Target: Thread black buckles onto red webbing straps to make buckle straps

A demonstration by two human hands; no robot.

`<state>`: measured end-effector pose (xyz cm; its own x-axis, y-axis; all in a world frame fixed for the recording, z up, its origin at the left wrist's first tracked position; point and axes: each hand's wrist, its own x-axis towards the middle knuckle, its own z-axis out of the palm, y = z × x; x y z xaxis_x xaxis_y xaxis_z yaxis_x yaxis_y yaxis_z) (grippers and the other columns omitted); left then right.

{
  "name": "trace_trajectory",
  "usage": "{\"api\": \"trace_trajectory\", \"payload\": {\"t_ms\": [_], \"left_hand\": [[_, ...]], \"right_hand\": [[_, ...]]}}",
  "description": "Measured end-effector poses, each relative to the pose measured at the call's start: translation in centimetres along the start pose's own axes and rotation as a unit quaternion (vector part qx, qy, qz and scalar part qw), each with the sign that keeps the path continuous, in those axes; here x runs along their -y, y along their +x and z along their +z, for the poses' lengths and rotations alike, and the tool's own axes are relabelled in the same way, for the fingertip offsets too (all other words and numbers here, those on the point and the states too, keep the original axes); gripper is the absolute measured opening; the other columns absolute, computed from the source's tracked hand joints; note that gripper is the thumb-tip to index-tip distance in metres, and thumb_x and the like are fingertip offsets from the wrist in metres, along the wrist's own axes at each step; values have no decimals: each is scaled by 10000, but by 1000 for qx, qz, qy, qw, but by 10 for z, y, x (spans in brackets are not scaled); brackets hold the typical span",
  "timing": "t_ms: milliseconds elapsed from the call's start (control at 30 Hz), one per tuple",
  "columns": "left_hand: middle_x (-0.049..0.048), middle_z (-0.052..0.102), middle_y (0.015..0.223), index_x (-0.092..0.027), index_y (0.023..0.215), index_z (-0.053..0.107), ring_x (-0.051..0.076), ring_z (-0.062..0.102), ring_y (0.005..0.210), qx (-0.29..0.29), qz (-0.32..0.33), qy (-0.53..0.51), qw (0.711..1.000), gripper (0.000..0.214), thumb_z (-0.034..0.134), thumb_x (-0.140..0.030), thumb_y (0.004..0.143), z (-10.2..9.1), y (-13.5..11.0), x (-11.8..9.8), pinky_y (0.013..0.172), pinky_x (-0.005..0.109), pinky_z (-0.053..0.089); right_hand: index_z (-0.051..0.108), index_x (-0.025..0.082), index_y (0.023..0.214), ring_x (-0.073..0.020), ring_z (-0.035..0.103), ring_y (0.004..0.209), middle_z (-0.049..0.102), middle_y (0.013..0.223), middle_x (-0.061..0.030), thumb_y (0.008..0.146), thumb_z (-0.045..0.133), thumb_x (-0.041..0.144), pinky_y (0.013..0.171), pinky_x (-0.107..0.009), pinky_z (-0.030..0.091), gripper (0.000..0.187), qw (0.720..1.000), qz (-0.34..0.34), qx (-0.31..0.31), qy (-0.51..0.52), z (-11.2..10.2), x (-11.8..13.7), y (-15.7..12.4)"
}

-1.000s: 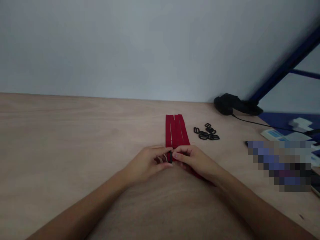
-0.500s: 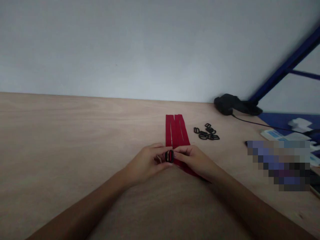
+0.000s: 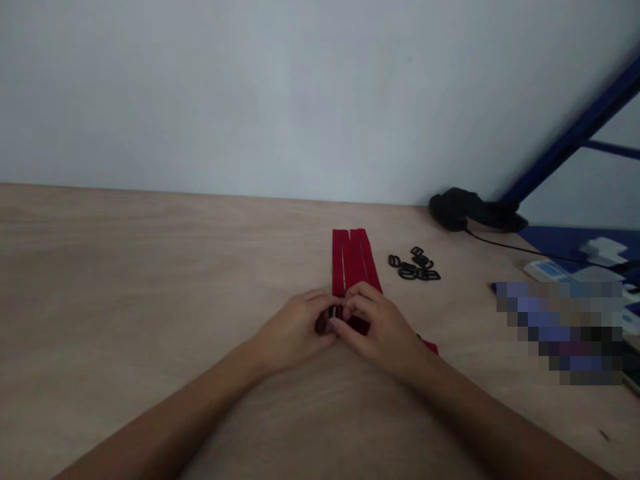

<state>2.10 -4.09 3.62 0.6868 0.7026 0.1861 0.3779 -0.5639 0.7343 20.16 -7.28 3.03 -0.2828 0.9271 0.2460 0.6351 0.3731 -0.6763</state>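
Note:
My left hand (image 3: 293,328) is closed, with thumb and fingers around a small black slider buckle (image 3: 335,312). My right hand (image 3: 385,328) pinches at a red webbing strap (image 3: 359,325) beside the buckle, its fingertips partly covering both. Red shows against the buckle's bars, but how far the strap passes through is hidden. The strap's other end (image 3: 431,347) comes out beyond my right wrist. Just past my fingers, several flat red straps (image 3: 353,260) lie side by side on the table.
Several loose black buckles (image 3: 419,270) lie to the right of the straps on the wooden table (image 3: 150,267). A black object with a cable (image 3: 453,208) rests by the wall at the back right. A blurred-out patch (image 3: 565,327) covers things at the right edge.
My right fingers have moved left over the buckle, which is now more covered. The strap's end has shifted and shows to the right of my right wrist.

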Motion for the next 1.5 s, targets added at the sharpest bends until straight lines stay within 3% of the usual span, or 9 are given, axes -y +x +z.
{"api": "trace_trajectory", "payload": {"t_ms": [267, 433, 600, 733, 933, 1133, 1233, 1333, 1500], "left_hand": [[56, 678, 930, -161, 1029, 668, 192, 609, 818, 6, -40, 10, 999, 253, 601, -155, 785, -2, 1, 8, 754, 296, 479], [55, 691, 959, -171, 1028, 661, 189, 614, 814, -3, -65, -10, 998, 281, 563, -122, 768, -3, 0, 9, 730, 284, 471], [29, 648, 744, -146, 832, 657, 162, 570, 654, 11, -92, 29, 995, 147, 542, -133, 742, -4, -1, 7, 589, 244, 397], [8, 595, 655, -145, 766, 624, 141, 527, 582, 14, -124, 50, 991, 115, 512, -140, 744, -5, -2, 6, 532, 231, 340], [11, 596, 676, -147, 789, 635, 144, 524, 596, 15, -128, 44, 991, 109, 534, -179, 762, -6, -4, 9, 537, 237, 347], [26, 652, 822, -155, 1026, 659, 155, 561, 691, 31, -96, -13, 995, 277, 595, -182, 758, -5, -4, 10, 612, 240, 408], [16, 635, 760, -150, 959, 677, 145, 549, 654, 44, -112, -15, 993, 207, 595, -229, 787, -6, -4, 9, 582, 232, 393], [9, 622, 688, -147, 895, 695, 147, 545, 608, 35, -150, -2, 988, 221, 618, -327, 793, -8, -5, 7, 540, 232, 369], [-6, 638, 627, -165, 831, 710, 127, 537, 534, 29, -159, -24, 987, 277, 569, -403, 843, -9, -5, 3, 514, 221, 349]], "right_hand": [[483, 209, 656, -152, 520, 621, 545, 688, -14, 828, 523, 235, 560, -267, 386, 178, 995, 87, 0, 52, -2, -4, 3], [524, 203, 771, -157, 601, 545, 628, 627, -7, 852, 475, 293, 528, -261, 439, 131, 952, 220, 58, 203, -1, -7, 2], [509, 201, 617, -148, 535, 610, 576, 648, -4, 797, 539, 224, 571, -263, 384, 184, 990, 127, 18, 58, -5, -10, 4], [533, 203, 623, -154, 511, 592, 576, 642, -11, 812, 561, 250, 557, -274, 349, 197, 995, 99, 2, -15, -11, -11, 5], [570, 197, 665, -167, 550, 615, 624, 669, -21, 849, 544, 290, 572, -281, 365, 207, 993, 117, 18, -14, -12, -12, 4], [584, 190, 773, -162, 564, 640, 630, 710, -22, 879, 527, 327, 596, -277, 400, 182, 991, 128, -4, 35, -10, -17, 5], [587, 184, 943, -167, 588, 693, 652, 806, -40, 896, 511, 360, 620, -276, 430, 198, 987, 132, -26, 89, -8, -19, 5], [562, 184, 965, -160, 572, 689, 630, 817, -38, 877, 540, 308, 604, -265, 422, 153, 992, 96, -69, 51, -10, -15, 2], [545, 193, 798, -125, 526, 624, 586, 738, 1, 827, 596, 214, 577, -239, 378, 63, 997, -33, 67, 0, -8, 0, -5]]}}
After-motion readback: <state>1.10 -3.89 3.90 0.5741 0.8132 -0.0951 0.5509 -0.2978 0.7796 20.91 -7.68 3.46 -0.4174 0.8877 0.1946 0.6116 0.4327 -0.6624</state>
